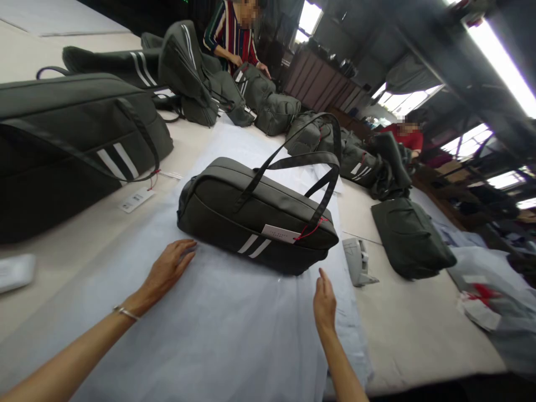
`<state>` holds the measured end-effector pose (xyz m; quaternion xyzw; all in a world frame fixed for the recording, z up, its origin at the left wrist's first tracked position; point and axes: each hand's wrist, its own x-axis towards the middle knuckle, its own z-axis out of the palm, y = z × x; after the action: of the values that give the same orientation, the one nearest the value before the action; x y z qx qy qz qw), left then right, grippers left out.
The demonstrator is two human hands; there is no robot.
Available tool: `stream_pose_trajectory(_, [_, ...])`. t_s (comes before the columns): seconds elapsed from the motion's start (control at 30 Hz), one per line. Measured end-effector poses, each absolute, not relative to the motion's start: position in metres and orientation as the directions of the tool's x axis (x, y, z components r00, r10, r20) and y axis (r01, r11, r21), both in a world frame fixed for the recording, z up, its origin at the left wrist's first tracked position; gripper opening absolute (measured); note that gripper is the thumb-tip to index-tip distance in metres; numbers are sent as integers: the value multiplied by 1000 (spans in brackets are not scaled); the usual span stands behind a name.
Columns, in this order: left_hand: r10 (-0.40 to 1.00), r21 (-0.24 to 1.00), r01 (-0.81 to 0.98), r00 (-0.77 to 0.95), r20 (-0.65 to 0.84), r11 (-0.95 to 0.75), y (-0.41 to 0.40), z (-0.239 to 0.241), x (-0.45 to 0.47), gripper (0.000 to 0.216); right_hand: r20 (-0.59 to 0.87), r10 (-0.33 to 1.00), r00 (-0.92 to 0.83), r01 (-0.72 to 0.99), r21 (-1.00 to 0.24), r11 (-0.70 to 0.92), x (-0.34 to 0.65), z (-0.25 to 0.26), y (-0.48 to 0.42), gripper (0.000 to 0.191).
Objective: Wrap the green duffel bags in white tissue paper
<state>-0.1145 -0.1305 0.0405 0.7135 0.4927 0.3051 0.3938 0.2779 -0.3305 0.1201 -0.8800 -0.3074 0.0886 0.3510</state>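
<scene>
So we're standing over a dark olive duffel bag (251, 218) that's lying on its side in the middle of a big sheet of white tissue paper (218, 329) spread over the cream worktable (414, 329). Our left hand (167, 268) is lying flat and relaxed on the paper, fingertips just beside the bag's near left corner, not gripping anything. Our right hand (324, 301) is hovering edge-on just off the bag's near right end, fingers straight and loose, holding nothing either. The bag's two carry straps (301, 162) are arching up over the top, and a white hang tag (280, 233) on a red string is sitting on the side panel right next to the two white stripes (253, 245). Off to our left a bigger bag of the same kind (62, 139) is lying flat with its own tag (136, 200) trailing on the table. More matching bags are piling up at the far end (268, 106), where a person in a striped top (230, 33) is handling one. A flattened bag (408, 240) is lying to the right, with a small grey tool (358, 259) between it and the paper.
</scene>
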Motion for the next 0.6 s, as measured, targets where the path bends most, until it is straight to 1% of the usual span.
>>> stream_pose_trajectory(0.03, [917, 777, 537, 378, 127, -329, -126, 35, -123, 53, 37, 651, 758, 553, -566, -612, 283, 91, -335, 72])
stream_pose_trajectory(0.07, [884, 693, 585, 436, 170, -421, -122, 29, -129, 54, 12, 698, 716, 624, -459, -632, 288, 66, -338, 75])
stream_pose_trajectory(0.1, [855, 617, 621, 486, 181, -484, -118, 24, -134, 56, 3, 733, 680, 684, -362, -633, 291, 46, -340, 76])
stream_pose_trajectory(0.17, [824, 493, 681, 546, 152, -542, -112, 15, -143, 61, 11, 771, 637, 754, -213, -621, 295, 19, -342, 77])
stream_pose_trajectory(0.23, [841, 403, 749, 528, 120, -527, -109, 11, -153, 65, 38, 784, 620, 781, -125, -611, 299, 7, -346, 80])
stream_pose_trajectory(0.3, [885, 337, 822, 456, 96, -460, -110, 10, -166, 68, 48, 779, 625, 780, -76, -621, 303, 6, -349, 85])
stream_pose_trajectory(0.37, [924, 284, 881, 376, 68, -379, -110, 12, -181, 70, 11, 759, 651, 758, -52, -650, 305, 11, -351, 88])
stream_pose_trajectory(0.43, [944, 247, 912, 325, 49, -327, -108, 15, -196, 74, -38, 716, 697, 714, -44, -698, 308, 19, -348, 88])
stream_pose_trajectory(0.53, [944, 242, 912, 316, 95, -330, -93, 14, -205, 75, -27, 688, 726, 687, -39, -726, 317, 28, -335, 83])
stream_pose_trajectory(0.6, [928, 281, 885, 348, 131, -371, -76, 11, -200, 72, -18, 716, 698, 714, -52, -698, 324, 30, -329, 82])
